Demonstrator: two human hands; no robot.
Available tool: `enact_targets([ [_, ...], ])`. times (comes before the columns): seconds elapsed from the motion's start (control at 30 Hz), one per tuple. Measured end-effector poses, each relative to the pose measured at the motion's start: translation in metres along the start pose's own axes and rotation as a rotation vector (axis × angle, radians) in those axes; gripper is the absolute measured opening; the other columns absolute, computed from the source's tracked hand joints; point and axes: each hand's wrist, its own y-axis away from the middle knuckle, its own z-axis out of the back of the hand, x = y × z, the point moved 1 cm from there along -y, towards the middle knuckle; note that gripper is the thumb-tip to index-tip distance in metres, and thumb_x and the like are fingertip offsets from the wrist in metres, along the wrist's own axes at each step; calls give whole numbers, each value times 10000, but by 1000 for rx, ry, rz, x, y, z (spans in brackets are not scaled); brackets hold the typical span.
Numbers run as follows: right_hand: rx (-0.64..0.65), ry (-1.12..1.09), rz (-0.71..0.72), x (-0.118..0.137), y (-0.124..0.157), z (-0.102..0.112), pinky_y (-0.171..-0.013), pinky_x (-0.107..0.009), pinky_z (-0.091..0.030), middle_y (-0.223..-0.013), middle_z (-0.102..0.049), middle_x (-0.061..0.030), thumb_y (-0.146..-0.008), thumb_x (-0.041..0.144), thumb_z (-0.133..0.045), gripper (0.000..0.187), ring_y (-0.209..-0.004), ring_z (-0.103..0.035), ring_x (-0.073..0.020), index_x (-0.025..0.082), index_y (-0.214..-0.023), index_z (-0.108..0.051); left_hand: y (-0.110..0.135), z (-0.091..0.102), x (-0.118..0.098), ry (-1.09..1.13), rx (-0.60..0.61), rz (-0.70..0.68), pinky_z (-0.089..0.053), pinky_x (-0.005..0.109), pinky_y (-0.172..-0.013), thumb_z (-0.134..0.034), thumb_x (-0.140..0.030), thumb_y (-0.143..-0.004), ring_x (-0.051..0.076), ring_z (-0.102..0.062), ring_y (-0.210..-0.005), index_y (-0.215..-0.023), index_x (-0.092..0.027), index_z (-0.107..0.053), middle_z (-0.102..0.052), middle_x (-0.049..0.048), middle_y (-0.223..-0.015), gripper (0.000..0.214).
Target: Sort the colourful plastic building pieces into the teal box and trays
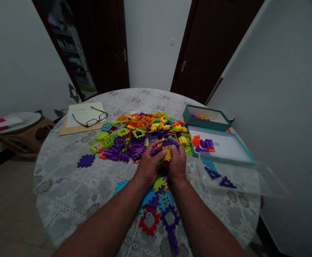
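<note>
While both forearms lie across the round table (65, 185), the head view shows the left hand (148, 167) and right hand (177, 165) drawn close together just short of the heap of plastic interlocking blocks (142, 132). Between them sits a yellow block (168, 152), pinched from either side by curled fingers. A purple piece (156, 150) also lies under the left fingertips. Holding it from both sides probably steadies so small a part.

The yellow block shows a flat, notched face to the camera. Its longer side runs up the picture, away from the person and toward the heap. Whether it is lifted off the cloth I cannot tell.

Beneath the wrists lies a joined flat row of pieces, among them a teal lattice piece (165, 200) and a red gear piece (149, 221), likely kept near for easy reach. To the right are a teal tray (248, 157) holding a few blocks, a teal box (198, 123) and a clear lid (252, 185). Eyeglasses (91, 119) rest on papers (77, 110) at the far left.
</note>
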Motion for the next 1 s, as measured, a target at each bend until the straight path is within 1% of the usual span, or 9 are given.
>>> enact_targets([
  [0.07, 16, -71, -7, -2, 1, -1, -840, -386, -566, -1138, -743, -89, -919, 515, -608, 580, -939, -708, -242, 181, -1393, -592, -2, 2, -1, -3, -15, 4, -612, 325, -730, -917, -297, -676, 214, -734, -871, -1274, -231, -638, -743, 82, -1084, 663],
  [0.17, 60, -150, 0, -3, 4, -4, -854, -388, -577, -1178, -746, -87, -916, 495, -604, 582, -962, -719, -240, 200, -1416, -574, -5, 4, -3, 24, -37, 5, -618, 353, -757, -917, -275, -665, 214, -742, -841, -1294, -227, -620, -759, 77, -1046, 697],
  [0.37, 46, -249, -59, -5, 9, -8, -897, -408, -578, -1206, -743, -90, -908, 444, -603, 544, -1017, -724, -251, 197, -1392, -587, -6, 4, 1, 57, -53, -3, -618, 405, -833, -911, -271, -672, 240, -758, -894, -1462, -261, -514, -772, 69, -1069, 885],
  [0.47, 32, -252, -68, -6, 9, -7, -910, -404, -573, -1188, -745, -90, -916, 425, -581, 520, -1029, -720, -251, 189, -1379, -605, -7, 7, 4, -27, -44, -53, -596, 403, -908, -905, -300, -691, 247, -750, -979, -1411, -239, -566, -770, 87, -1130, 798],
  [0.57, 42, -284, -76, -5, 8, -7, -899, -393, -573, -1142, -750, -67, -902, 389, -596, 544, -992, -721, -240, 201, -1412, -591, -8, 11, 4, -219, -80, -113, -574, 404, -948, -878, -320, -725, 253, -735, -1018, -1312, -209, -628, -768, 96, -1158, 647],
  [0.63, 48, -301, -82, -4, 8, -7, -895, -387, -572, -1126, -753, -56, -889, 373, -611, 557, -978, -720, -236, 214, -1422, -586, -8, 12, 3, -323, -96, -133, -568, 415, -951, -846, -336, -762, 260, -729, -1021, -1301, -200, -633, -767, 98, -1163, 595],
  [0.8, 38, -356, -115, 0, 9, -9, -871, -385, -571, -1116, -756, -50, -875, 378, -618, 523, -940, -722, -235, 218, -1373, -608, -3, 7, -2, -464, -115, -168, -558, 411, -943, -794, -384, -821, 259, -728, -1009, -1315, -193, -619, -761, 95, -1164, 557],
  [0.9, 20, -385, -124, 3, 10, -9, -852, -373, -566, -1096, -756, -50, -862, 364, -632, 474, -895, -718, -222, 206, -1309, -631, 0, 3, -6, -525, -154, -176, -558, 399, -927, -786, -400, -825, 250, -727, -977, -1298, -183, -614, -761, 95, -1143, 548],
  [1.0, 22, -431, -128, 6, 9, -11, -852, -363, -563, -1073, -758, -41, -857, 343, -649, 467, -886, -719, -212, 209, -1304, -626, 1, 2, -8, -565, -171, -176, -556, 383, -921, -787, -396, -819, 240, -725, -960, -1265, -180, -622, -762, 88, -1112, 523],
])
